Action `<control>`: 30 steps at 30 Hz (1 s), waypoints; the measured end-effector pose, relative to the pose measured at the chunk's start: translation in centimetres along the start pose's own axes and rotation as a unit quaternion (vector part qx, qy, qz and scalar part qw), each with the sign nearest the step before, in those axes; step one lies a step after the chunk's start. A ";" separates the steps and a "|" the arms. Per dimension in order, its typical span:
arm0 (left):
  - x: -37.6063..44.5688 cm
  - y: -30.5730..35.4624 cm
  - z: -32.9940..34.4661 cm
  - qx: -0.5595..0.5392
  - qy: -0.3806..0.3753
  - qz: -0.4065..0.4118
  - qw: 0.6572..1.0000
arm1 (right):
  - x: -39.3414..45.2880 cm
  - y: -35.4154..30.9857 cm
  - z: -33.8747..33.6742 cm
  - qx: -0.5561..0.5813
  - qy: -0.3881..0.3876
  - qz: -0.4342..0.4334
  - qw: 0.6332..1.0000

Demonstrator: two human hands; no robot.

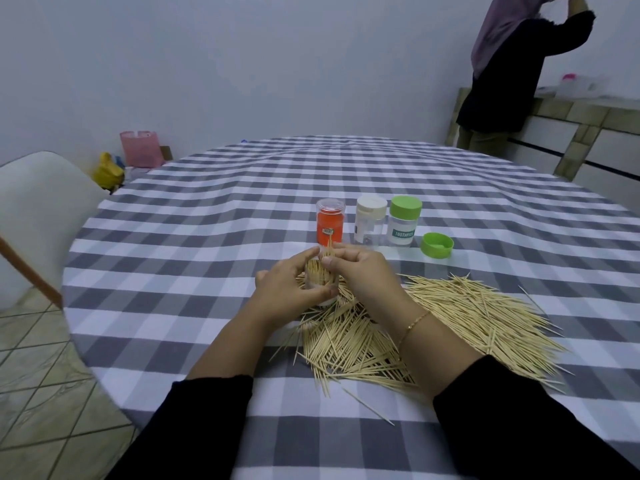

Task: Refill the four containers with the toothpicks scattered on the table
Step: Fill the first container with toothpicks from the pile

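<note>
A small clear plastic container (320, 289) stands upright on the bench (207, 220), partly filled with pale wooden toothpicks standing on end. The left hand (291, 282) grips it, fingers (311, 292) curled round its wall and the thumb up by its rim. The right hand (360, 271) pinches a small bunch of toothpicks (329, 252) between thumb and fingertips, upright over the container's mouth.

Just behind the hands stands a row of three closed containers: an orange one with a clear cap (330, 221), a clear one with a cream cap (370, 220) and a clear one with a green cap and a "TOOTHPICK" label (404, 221). A loose green cap (437, 245) lies just to the right of the row.

A broad heap of scattered toothpicks (467, 306) spreads over the grey-and-white checked cloth beneath and right of the hands.

A white chair (38, 209) stands on the left. Another person in dark clothes (509, 74) stands by a counter at the far right.
</note>
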State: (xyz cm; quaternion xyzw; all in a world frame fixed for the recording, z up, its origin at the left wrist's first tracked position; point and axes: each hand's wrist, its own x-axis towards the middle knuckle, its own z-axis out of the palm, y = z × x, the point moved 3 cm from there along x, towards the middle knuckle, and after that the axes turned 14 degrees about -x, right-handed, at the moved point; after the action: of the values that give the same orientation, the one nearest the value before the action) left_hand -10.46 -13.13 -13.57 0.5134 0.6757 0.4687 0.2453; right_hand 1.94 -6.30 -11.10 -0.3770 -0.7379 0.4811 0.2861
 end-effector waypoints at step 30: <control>-0.2 0.3 0.0 0.006 0.012 -0.011 1.000 | -0.3 0.3 -2.0 -0.237 0.015 -0.155 0.959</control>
State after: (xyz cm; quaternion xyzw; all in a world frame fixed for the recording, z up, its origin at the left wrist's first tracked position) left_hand -10.24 -13.32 -13.31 0.5015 0.6870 0.4681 0.2395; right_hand 3.80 -5.50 -10.59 -0.3223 -0.8758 0.2364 0.2706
